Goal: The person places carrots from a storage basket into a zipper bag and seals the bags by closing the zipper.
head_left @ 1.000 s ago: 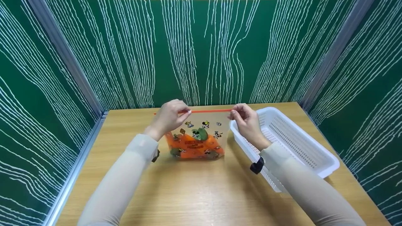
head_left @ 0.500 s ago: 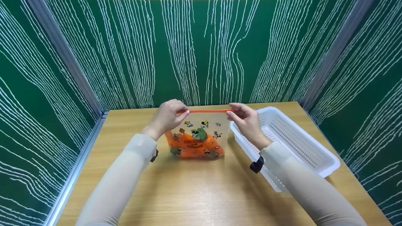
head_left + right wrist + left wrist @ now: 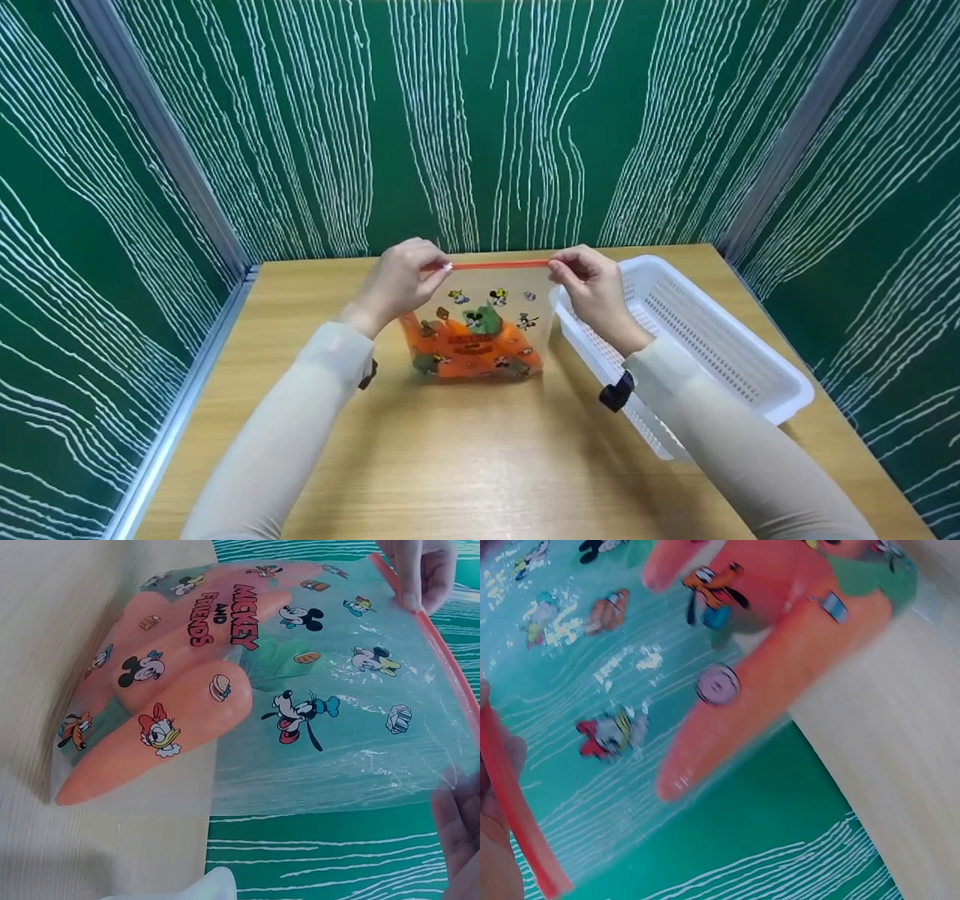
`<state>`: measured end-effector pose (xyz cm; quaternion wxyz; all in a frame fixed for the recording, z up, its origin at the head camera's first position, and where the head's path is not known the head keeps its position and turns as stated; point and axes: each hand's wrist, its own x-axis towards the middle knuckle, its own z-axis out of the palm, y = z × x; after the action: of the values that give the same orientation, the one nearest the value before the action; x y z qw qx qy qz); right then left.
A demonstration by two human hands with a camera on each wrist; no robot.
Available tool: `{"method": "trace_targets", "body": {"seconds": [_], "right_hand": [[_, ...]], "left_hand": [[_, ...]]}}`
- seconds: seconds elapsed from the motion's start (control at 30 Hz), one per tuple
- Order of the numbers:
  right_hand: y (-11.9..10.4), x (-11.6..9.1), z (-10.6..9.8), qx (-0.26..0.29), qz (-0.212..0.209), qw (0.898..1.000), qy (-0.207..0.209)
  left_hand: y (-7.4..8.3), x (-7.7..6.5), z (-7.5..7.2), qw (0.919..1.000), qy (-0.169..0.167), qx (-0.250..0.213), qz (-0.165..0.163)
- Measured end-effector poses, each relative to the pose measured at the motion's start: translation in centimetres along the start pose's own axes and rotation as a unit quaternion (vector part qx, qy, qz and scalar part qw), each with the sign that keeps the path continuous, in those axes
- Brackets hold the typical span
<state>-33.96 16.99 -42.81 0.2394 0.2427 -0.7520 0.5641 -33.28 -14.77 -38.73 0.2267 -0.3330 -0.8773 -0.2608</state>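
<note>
A clear zip bag [image 3: 514,289] printed with cartoon characters stands on the table, its orange zip strip [image 3: 499,265] stretched level along the top. Inside lie several orange carrots [image 3: 187,709] with green tops, mostly in the bottom of the bag. My left hand [image 3: 405,276] pinches the strip toward its left end, with a small white spot at the fingertips. At the right end, my right hand [image 3: 592,289] pinches the strip's corner between thumb and index finger. The left wrist view shows one carrot [image 3: 742,705] close up through the plastic.
A white perforated plastic basket [image 3: 780,382] stands to the right, partly beneath my right forearm. The wooden table [image 3: 465,465] is bounded by green walls [image 3: 525,150] with white streaks at the back and sides.
My right thumb and index finger, parted at the strip half a second ago, are together on it again. The bag has shifted slightly right. My left hand has hardly moved.
</note>
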Motion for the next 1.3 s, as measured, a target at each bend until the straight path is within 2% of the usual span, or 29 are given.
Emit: {"method": "trace_targets", "body": {"seconds": [0.43,0.83,1.03,1.17,1.3], "right_hand": [[0.2,0.0,-0.5,0.003,0.010,1.000,0.017],[0.2,-0.1,-0.8,0.004,0.011,1.000,0.017],[0.2,-0.1,-0.9,0.006,0.021,1.000,0.022],[0.4,-0.4,-0.7,0.027,0.036,0.999,0.025],[0.8,-0.9,-0.6,0.045,0.079,0.996,-0.006]], "left_hand": [[-1.5,-1.6,-1.4,0.9994,0.010,-0.005,-0.033],[-2.7,-3.3,-2.9,0.9988,0.024,0.007,-0.041],[-2.9,-3.6,-3.2,0.9985,0.024,0.007,-0.048],[-3.0,-3.7,-3.1,0.9980,0.025,0.001,-0.059],[-3.1,-4.0,-2.9,0.9964,0.029,-0.006,-0.080]]}}
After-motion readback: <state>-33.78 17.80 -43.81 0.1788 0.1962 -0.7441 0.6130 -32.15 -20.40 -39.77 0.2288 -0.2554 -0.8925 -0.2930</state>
